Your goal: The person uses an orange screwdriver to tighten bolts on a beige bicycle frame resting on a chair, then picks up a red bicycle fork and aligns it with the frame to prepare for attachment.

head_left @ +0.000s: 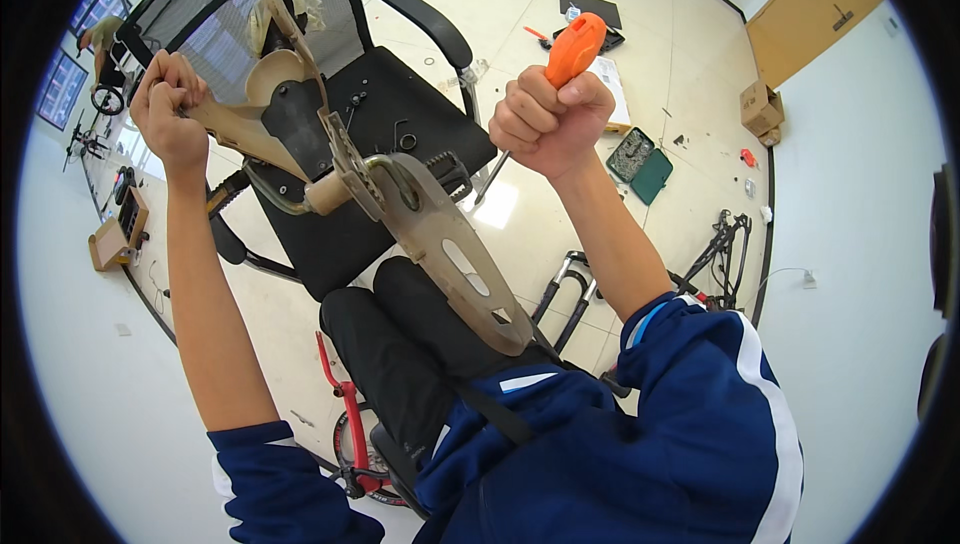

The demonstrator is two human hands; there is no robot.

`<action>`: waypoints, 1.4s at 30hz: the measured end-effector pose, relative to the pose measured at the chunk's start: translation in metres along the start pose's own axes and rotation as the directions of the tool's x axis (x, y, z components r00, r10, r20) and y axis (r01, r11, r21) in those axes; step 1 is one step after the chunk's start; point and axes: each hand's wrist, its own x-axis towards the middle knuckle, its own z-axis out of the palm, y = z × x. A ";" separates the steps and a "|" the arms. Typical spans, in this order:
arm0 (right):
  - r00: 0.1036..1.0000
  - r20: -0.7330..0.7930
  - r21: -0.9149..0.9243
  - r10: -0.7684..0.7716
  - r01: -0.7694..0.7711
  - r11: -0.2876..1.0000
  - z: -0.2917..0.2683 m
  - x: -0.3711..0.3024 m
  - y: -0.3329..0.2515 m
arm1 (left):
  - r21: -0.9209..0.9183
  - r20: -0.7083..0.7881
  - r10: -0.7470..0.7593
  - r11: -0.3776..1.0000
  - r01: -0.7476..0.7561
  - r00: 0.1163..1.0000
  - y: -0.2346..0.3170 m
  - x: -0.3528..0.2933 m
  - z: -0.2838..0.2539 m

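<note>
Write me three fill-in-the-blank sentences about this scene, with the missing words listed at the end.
1. The right hand grips a screwdriver by its ____ handle.
2. The left hand holds a beige part; facing the person stands a black, mesh-backed ____.
3. The open case lying on the floor is coloured ____.

Missing words: orange; chair; green.

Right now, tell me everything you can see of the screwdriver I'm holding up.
The screwdriver has a bulky, rounded handle, bright orange and plastic-looking, with a dark mark near its end. Your right grip closes round it, hiding the handle's lower part. A thin, metal-looking shaft slants down and leftward in the picture, to the right of the black chair seat. The tip's shape is too small to tell.
</note>
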 end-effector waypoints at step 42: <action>0.493 -0.870 -0.493 0.013 -0.867 -0.073 0.021 -0.262 0.121 | -0.024 -0.202 0.037 0.999 -0.043 0.979 -0.001 -0.002 -0.008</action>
